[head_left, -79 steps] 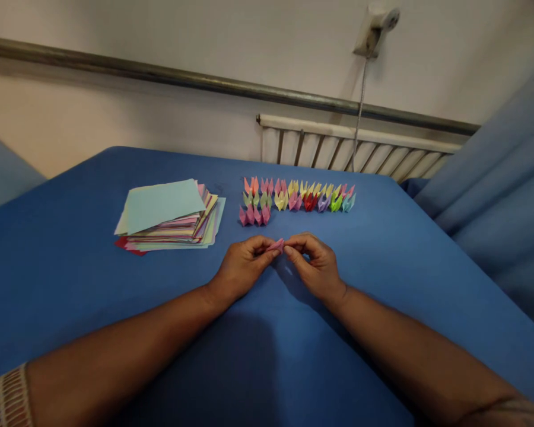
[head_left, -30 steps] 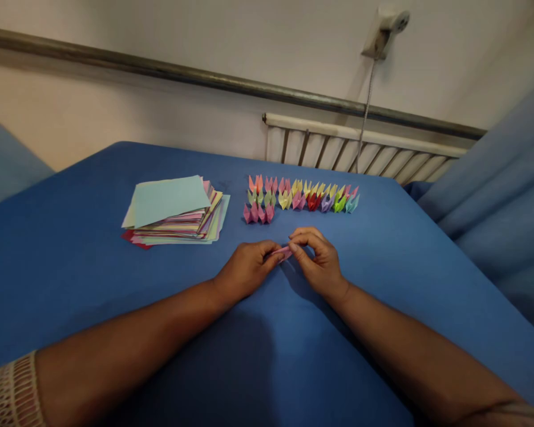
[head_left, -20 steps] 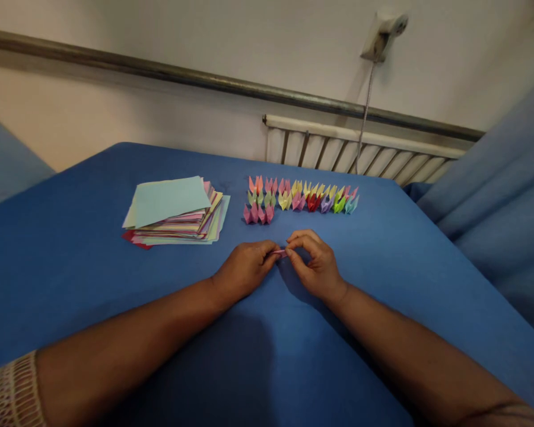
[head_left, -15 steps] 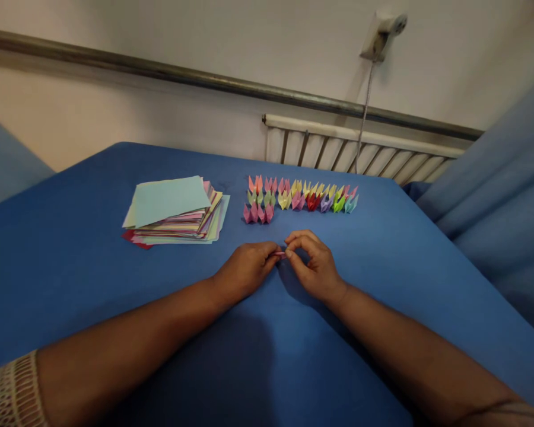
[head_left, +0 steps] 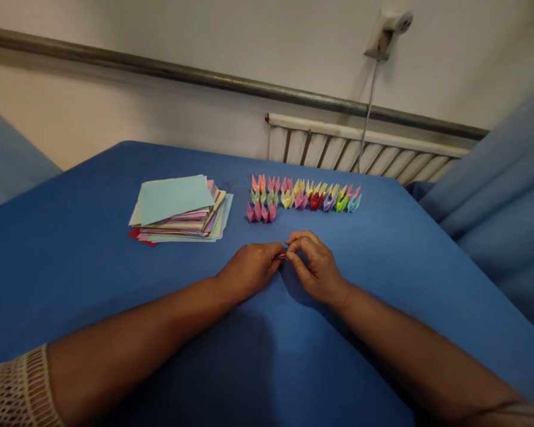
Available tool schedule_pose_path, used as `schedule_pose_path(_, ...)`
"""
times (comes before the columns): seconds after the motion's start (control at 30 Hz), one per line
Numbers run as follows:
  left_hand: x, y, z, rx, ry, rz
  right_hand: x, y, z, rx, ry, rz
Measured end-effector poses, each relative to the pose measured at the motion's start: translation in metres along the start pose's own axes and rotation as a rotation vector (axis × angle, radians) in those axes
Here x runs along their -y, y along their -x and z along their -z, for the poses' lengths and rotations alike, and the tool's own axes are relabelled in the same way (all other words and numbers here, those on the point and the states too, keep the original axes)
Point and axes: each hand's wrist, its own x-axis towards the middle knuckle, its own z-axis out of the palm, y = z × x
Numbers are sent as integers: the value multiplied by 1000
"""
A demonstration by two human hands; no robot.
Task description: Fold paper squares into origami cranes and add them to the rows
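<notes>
The left hand (head_left: 251, 270) and right hand (head_left: 317, 267) meet over the middle of the blue table (head_left: 396, 249), fingertips of both pinching a small folded pink paper (head_left: 282, 256). Colorful origami cranes (head_left: 301, 200) stand in rows farther off; a paper stack (head_left: 176, 199) lies far left.

The table (head_left: 409, 249) has a plain blue top with angled far corners. Toward its left lies an uneven stack (head_left: 173, 201) of coloured paper, a light blue sheet on top, pale sheets jutting out at the right and a red sheet (head_left: 145, 238) poking out at the near left. Right of the stack, folded figures (head_left: 315, 201) stand close together in rows: orange, pinks and yellows at the back; green, pale yellow, pink, red, lavender, lime and light blue in the middle; two pink in front, at the left end.
</notes>
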Motion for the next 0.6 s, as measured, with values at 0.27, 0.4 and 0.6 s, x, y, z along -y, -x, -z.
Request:
schedule_pose_path(0.27, -4, -4, -8, 111, 693, 274, -4, -2, -8, -102, -144, -39)
schedule_pose_path(0.4, -4, -7, -7, 38, 979, 482, -9, -1, -13, -197, -312, -191)
schedule_pose_path(0.6, 0, -9, -2, -178, 1197, 559, -12, 1, -25, -47, -594, -529)
